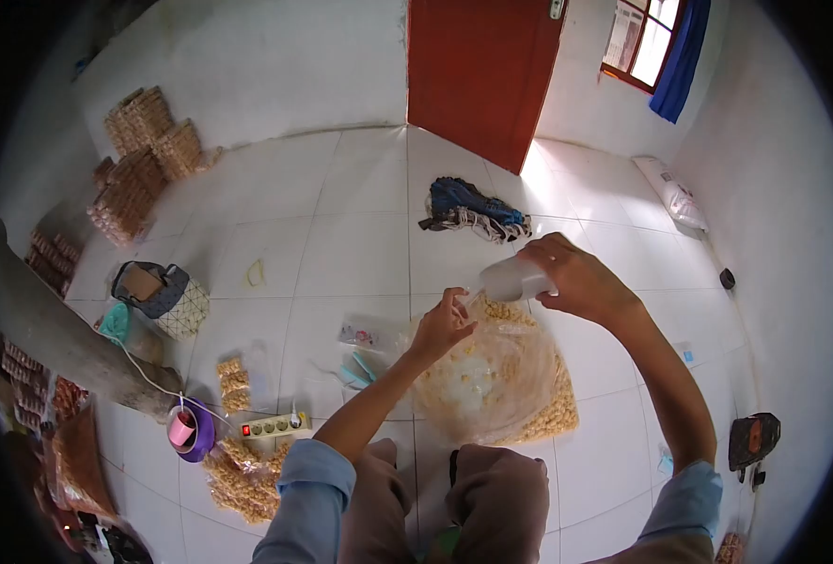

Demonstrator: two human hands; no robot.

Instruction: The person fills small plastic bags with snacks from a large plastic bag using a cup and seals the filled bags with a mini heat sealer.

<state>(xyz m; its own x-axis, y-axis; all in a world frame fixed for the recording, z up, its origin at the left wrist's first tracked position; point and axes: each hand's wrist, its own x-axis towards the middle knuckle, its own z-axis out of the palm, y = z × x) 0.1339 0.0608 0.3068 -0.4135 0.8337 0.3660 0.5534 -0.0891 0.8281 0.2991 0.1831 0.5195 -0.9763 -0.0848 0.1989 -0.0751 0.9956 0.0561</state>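
My right hand (567, 273) grips a whitish cup (513, 279), tipped on its side with its mouth toward my left. My left hand (445, 326) is closed in a pinch on a small clear plastic bag (474, 303), held right at the cup's mouth. What is inside the cup is hidden from this angle. Beneath both hands lies a large clear plastic bag (478, 385), with yellowish-brown snack pieces (553, 409) showing at its right edge and top.
Packed snack bags (233, 383), a power strip (275, 427), light-blue scissors-like handles (360, 368) and a purple bowl (196, 442) lie to the left. More snacks (243, 479) sit near my left knee. Ahead are a dark blue bundle (473, 209) and a red door (482, 75). Stacked packs (139, 169) stand far left.
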